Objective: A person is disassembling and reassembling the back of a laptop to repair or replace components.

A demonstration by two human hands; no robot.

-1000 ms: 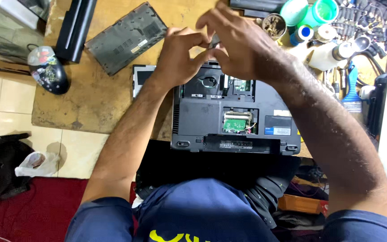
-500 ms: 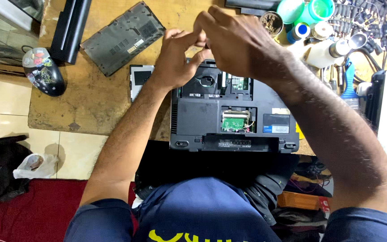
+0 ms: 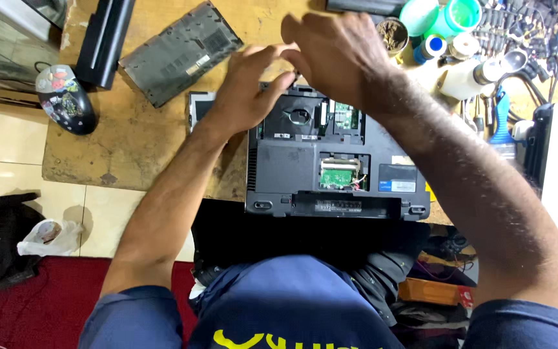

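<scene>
Removed panel (image 3: 179,53) at board's far left; my left hand (image 3: 250,97), fingers half curled, holding nothing I can see, meets my right hand (image 3: 340,55), grip hidden, cannot tell; opened laptop (image 3: 337,158) lies just under both, long axis left-right, near edge.

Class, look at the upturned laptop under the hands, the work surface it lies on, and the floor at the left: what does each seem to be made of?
Upturned laptop: matte black plastic by the look, with moulded panels and open bays showing green circuit boards. Work surface: probably wood or plywood, tan, bare and worn, with stains and chipped edges. Floor: glazed ceramic tile, pale, with faint grout lines. Left hand and right hand meet at the laptop's far edge.
</scene>
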